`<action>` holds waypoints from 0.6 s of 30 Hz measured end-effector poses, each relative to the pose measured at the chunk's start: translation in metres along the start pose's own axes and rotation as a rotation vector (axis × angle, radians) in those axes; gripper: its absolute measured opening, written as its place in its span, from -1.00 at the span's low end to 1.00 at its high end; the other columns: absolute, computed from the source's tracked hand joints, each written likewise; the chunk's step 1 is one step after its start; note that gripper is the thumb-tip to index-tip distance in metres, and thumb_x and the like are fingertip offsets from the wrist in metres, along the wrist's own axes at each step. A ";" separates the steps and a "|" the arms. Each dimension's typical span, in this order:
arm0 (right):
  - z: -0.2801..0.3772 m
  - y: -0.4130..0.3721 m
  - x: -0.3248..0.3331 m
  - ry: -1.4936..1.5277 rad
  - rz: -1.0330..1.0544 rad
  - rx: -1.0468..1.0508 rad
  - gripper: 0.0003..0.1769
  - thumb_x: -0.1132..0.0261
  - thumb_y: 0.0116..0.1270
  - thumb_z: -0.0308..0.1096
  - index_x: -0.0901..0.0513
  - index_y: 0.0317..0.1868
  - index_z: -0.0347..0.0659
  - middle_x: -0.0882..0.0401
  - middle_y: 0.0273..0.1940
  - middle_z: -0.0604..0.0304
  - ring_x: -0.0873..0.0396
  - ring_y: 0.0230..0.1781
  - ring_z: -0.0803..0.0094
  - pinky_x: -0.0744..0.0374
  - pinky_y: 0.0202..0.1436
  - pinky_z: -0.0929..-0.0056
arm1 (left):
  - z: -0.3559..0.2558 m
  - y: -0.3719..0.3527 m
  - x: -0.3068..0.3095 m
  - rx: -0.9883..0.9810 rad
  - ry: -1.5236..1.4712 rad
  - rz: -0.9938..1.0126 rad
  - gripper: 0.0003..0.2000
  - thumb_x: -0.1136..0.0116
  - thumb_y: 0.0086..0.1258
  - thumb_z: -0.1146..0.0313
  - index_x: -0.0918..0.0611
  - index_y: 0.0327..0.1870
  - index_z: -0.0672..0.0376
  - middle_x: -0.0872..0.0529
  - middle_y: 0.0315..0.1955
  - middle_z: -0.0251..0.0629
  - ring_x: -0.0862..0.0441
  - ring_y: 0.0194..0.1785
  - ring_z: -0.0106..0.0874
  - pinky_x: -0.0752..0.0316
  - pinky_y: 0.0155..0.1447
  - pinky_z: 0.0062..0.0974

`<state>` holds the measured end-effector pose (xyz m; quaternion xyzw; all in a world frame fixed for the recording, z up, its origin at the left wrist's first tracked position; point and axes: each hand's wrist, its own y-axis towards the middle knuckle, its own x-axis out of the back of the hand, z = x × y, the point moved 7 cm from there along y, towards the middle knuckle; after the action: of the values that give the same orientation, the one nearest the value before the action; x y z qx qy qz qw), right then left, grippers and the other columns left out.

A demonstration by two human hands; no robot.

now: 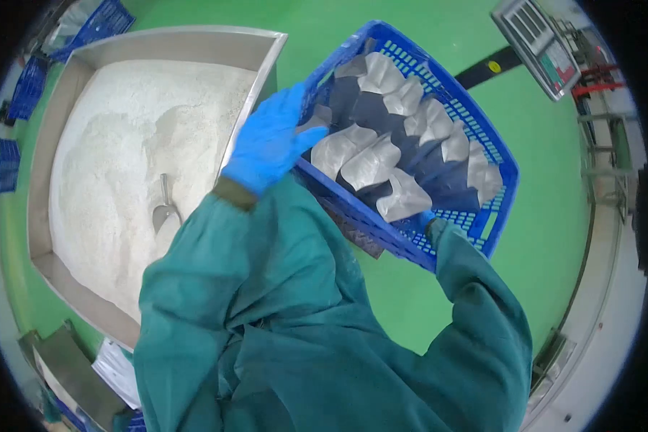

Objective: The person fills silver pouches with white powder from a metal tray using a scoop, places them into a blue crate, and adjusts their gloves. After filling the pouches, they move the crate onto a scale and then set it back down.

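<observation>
I see the blue basket (381, 225) held in the air just right of the steel trough (265, 68), tipped, with foil pouches (371, 162) standing packed inside. The left hand (270, 140), gloved, has its fingers (295, 101) curled over the rim nearest the trough, pinching it. The right hand (427, 217) sits at the rim farthest from the trough, almost all hidden, so I cannot tell how its fingers lie. I judge the basket stiff but loaded and fairly heavy. The pouches look slick and floppy, so opposite rims are the safest hold. A scoop (164, 209) lies in the trough's powder (122, 144).
</observation>
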<state>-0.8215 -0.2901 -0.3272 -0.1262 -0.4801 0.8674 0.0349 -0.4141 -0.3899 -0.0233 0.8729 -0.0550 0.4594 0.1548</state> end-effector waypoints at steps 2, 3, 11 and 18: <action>-0.004 0.025 -0.013 0.022 0.040 -0.027 -0.33 0.17 0.27 0.31 -0.49 -0.16 -0.17 -0.58 -0.27 0.15 -0.55 -0.31 0.21 -0.52 -0.20 0.14 | 0.021 0.018 -0.036 -0.055 0.192 -0.124 -0.32 -0.03 0.26 0.00 -0.20 0.26 0.30 -0.41 0.10 0.07 -0.48 0.06 -0.13 -0.35 0.15 -0.34; -0.005 0.040 -0.022 0.025 0.056 -0.037 -0.33 0.17 0.27 0.31 -0.49 -0.16 -0.17 -0.58 -0.27 0.15 -0.55 -0.32 0.21 -0.52 -0.21 0.14 | 0.040 0.025 -0.052 0.130 0.091 0.010 -0.31 -0.01 0.27 0.00 -0.17 0.27 0.32 -0.42 0.08 0.09 -0.48 0.04 -0.10 -0.38 0.11 -0.30; -0.030 0.116 -0.069 0.070 0.068 -0.072 -0.32 0.18 0.26 0.33 -0.49 -0.19 -0.15 -0.57 -0.30 0.16 -0.55 -0.34 0.26 -0.52 -0.24 0.21 | 0.062 0.034 -0.080 0.268 -0.126 0.128 -0.42 0.03 0.30 0.03 -0.29 0.17 0.33 -0.57 -0.16 0.12 -0.55 -0.15 0.04 -0.46 -0.08 -0.17; -0.024 0.095 -0.078 0.028 0.054 -0.064 -0.31 0.19 0.24 0.35 -0.50 -0.22 -0.14 -0.56 -0.32 0.17 -0.54 -0.36 0.30 -0.52 -0.27 0.27 | 0.062 0.031 -0.075 0.278 -0.239 0.122 -0.38 0.00 0.28 0.00 -0.28 0.18 0.36 -0.53 -0.09 0.15 -0.52 -0.06 0.00 -0.44 0.00 -0.23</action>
<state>-0.7339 -0.3354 -0.4052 -0.1524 -0.5033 0.8505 0.0140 -0.4159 -0.4427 -0.1106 0.9293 -0.0615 0.3643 -0.0030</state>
